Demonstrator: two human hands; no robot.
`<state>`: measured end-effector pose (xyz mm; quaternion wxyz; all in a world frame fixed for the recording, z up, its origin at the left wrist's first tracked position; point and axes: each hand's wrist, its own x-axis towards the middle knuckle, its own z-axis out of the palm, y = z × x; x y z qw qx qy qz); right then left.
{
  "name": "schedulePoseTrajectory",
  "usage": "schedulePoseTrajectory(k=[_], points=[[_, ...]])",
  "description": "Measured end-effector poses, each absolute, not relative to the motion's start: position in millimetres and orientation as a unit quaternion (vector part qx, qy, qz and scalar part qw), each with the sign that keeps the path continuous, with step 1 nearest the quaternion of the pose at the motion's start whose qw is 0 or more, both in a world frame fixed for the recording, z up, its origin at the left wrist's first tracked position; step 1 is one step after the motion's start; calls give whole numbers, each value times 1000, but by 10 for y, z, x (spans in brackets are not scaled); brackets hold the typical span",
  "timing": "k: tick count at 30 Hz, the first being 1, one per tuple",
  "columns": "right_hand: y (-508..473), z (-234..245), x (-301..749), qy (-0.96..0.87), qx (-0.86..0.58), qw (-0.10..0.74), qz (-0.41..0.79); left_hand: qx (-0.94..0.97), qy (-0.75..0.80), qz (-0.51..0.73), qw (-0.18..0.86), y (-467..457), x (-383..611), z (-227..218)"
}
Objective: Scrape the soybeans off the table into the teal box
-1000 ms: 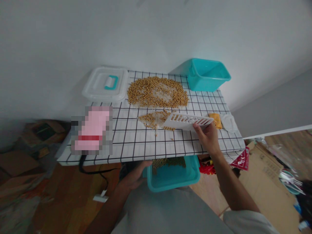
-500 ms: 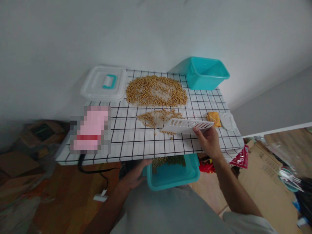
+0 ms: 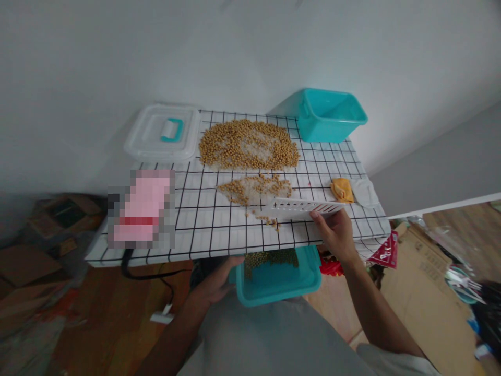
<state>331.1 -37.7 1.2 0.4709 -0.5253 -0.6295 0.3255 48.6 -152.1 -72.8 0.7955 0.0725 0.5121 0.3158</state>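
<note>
My right hand (image 3: 335, 234) grips a white slotted plastic scraper (image 3: 303, 208), held low over the checked tablecloth (image 3: 207, 224). In front of the scraper lies a small patch of yellow beans (image 3: 254, 189), with a few loose beans (image 3: 270, 220) nearer the table's front edge. A large pile of beans (image 3: 248, 144) lies farther back. My left hand (image 3: 217, 279) holds the side of a teal tub (image 3: 277, 279) just under the table's front edge; the tub has beans in its far end.
A clear lidded box with a teal handle (image 3: 162, 132) sits at the back left, an empty teal tub (image 3: 331, 115) at the back right. An orange cloth (image 3: 342, 189) and a white pouch (image 3: 365, 192) lie near the right edge. A blurred pink object (image 3: 143, 209) is at the left.
My right hand has drawn the scraper toward the front edge and tilted it flatter. More of the small bean patch now shows behind it. The left hand and tub stayed put.
</note>
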Motion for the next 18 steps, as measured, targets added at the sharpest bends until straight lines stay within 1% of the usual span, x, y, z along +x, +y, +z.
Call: schedulePoseTrajectory(k=[5,11,18], points=[[-435,49,3322,-630,-532,463,325,81,484,324,809,-1547,474,-814],[-432,41,3387,-629,-535,478,300,84,489,325,805,-1555,471,-839],[-458,70,3524,-633,-551,471,272,73,489,318,809,-1556,469,-859]])
